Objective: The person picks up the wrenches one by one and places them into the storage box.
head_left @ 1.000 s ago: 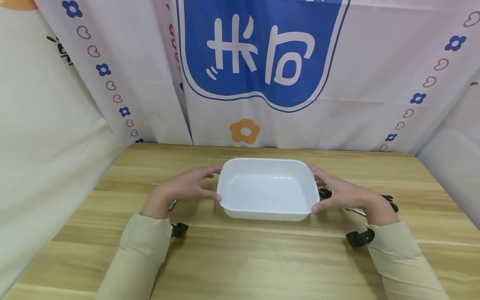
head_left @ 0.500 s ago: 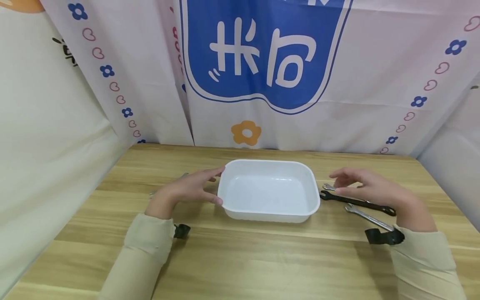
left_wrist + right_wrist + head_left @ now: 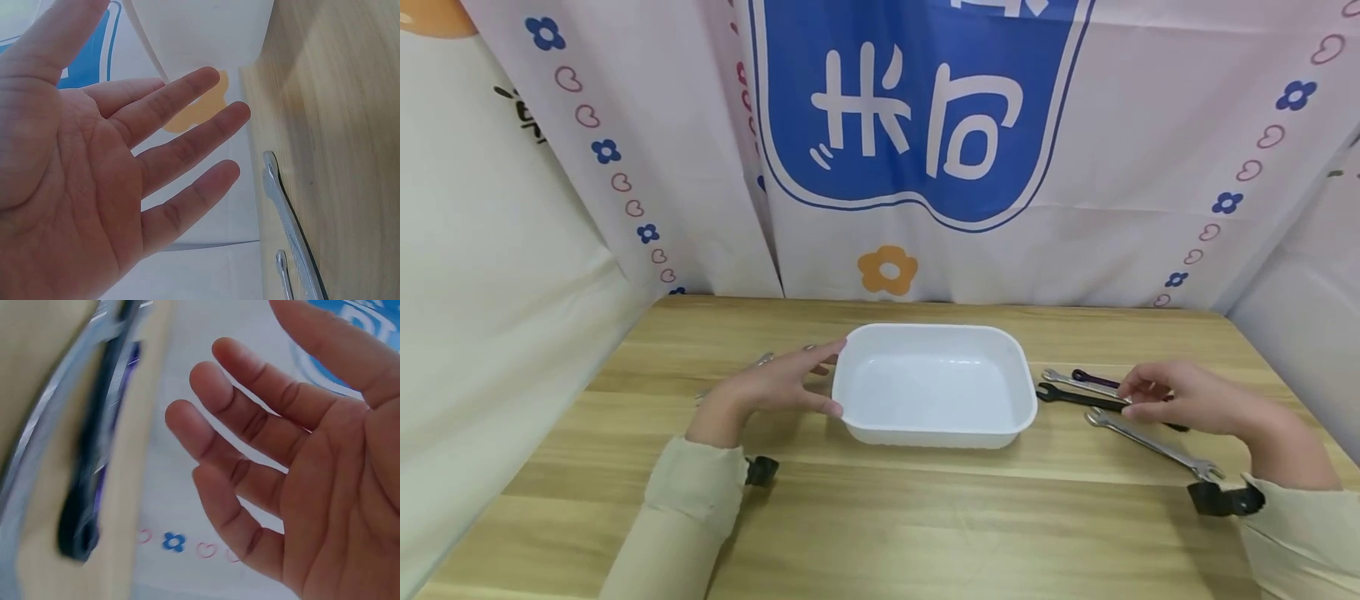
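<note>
A white rectangular plastic tub stands on the wooden table, its inside bare. My left hand is at its left side, thumb and fingers spread, fingertips touching or very near the rim. In the left wrist view that hand shows its palm with the fingers extended. Over the wrenches at the right hovers my right hand, fingers loosely bent and holding nothing. Beneath or beside it lie a black wrench, a silver wrench, another silver wrench and a purple wrench, partly hidden by the hand.
Silver wrenches lie on the table behind my left hand, mostly covered in the head view. A printed white cloth hangs along the table's back edge, with further cloth at the left side.
My right hand has let go of the tub's right side and moved right, over the wrenches, uncovering several of them. The left hand and the tub stay about where they were.
</note>
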A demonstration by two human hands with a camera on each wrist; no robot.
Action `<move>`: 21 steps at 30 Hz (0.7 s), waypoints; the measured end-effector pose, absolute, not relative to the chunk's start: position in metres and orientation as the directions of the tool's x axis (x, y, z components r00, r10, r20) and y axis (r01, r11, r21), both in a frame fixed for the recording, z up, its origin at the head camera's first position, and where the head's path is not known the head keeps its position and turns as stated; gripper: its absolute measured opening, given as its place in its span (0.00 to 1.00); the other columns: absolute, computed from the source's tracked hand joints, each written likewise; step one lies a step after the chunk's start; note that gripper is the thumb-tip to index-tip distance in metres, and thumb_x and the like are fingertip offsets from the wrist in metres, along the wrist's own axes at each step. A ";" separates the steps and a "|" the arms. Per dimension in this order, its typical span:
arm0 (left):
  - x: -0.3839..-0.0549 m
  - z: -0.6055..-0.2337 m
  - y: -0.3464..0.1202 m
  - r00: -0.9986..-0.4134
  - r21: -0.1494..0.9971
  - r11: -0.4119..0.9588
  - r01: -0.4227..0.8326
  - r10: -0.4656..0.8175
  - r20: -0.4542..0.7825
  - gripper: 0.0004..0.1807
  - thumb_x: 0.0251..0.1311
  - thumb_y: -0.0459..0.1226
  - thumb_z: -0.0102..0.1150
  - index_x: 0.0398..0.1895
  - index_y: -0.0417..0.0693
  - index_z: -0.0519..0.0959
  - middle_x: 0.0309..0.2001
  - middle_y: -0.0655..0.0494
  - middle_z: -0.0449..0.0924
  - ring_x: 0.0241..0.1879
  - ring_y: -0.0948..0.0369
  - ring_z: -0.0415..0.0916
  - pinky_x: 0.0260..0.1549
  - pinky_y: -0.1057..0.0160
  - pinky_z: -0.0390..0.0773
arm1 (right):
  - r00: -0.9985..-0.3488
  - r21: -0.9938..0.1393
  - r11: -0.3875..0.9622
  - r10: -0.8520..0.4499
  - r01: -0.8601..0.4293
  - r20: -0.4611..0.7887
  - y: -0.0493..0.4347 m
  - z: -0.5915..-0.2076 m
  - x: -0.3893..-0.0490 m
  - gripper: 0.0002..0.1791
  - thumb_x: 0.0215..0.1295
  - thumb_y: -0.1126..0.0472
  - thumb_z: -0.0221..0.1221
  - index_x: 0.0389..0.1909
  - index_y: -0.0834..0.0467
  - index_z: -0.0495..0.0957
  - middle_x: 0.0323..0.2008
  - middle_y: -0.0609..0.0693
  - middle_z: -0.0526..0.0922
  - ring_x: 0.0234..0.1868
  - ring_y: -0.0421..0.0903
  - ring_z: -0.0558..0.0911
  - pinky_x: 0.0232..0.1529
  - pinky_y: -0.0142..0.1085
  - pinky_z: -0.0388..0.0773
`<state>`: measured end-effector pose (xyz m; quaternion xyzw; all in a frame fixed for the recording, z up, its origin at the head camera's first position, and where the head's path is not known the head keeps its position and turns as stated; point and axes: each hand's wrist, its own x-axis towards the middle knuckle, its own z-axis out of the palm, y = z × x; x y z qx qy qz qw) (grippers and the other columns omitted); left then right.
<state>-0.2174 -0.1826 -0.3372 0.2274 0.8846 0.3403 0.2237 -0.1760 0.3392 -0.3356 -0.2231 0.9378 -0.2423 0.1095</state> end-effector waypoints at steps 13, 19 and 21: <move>-0.217 -0.335 -0.181 -0.789 0.716 0.653 0.248 0.564 -0.242 0.57 0.52 0.51 0.72 0.81 0.60 0.46 0.73 0.48 0.65 0.72 0.44 0.62 0.67 0.39 0.67 | -0.823 -0.586 0.761 -0.504 -0.278 -0.263 0.349 -0.354 -0.180 0.13 0.64 0.59 0.65 0.42 0.65 0.77 0.30 0.46 0.75 0.28 0.32 0.70 0.27 0.29 0.71; -0.217 -0.336 -0.181 -0.791 0.717 0.657 0.233 0.557 -0.254 0.57 0.52 0.51 0.72 0.81 0.60 0.46 0.73 0.47 0.65 0.72 0.43 0.62 0.66 0.39 0.68 | -0.813 -0.579 0.771 -0.502 -0.265 -0.296 0.348 -0.357 -0.182 0.14 0.61 0.57 0.68 0.40 0.63 0.79 0.30 0.46 0.76 0.29 0.32 0.71 0.29 0.29 0.72; -0.216 -0.337 -0.182 -0.791 0.716 0.661 0.222 0.552 -0.264 0.57 0.52 0.51 0.72 0.81 0.60 0.45 0.73 0.46 0.64 0.72 0.43 0.62 0.66 0.39 0.68 | -0.807 -0.589 0.764 -0.509 -0.264 -0.298 0.347 -0.358 -0.182 0.15 0.60 0.56 0.68 0.40 0.62 0.79 0.30 0.46 0.76 0.29 0.31 0.71 0.29 0.28 0.72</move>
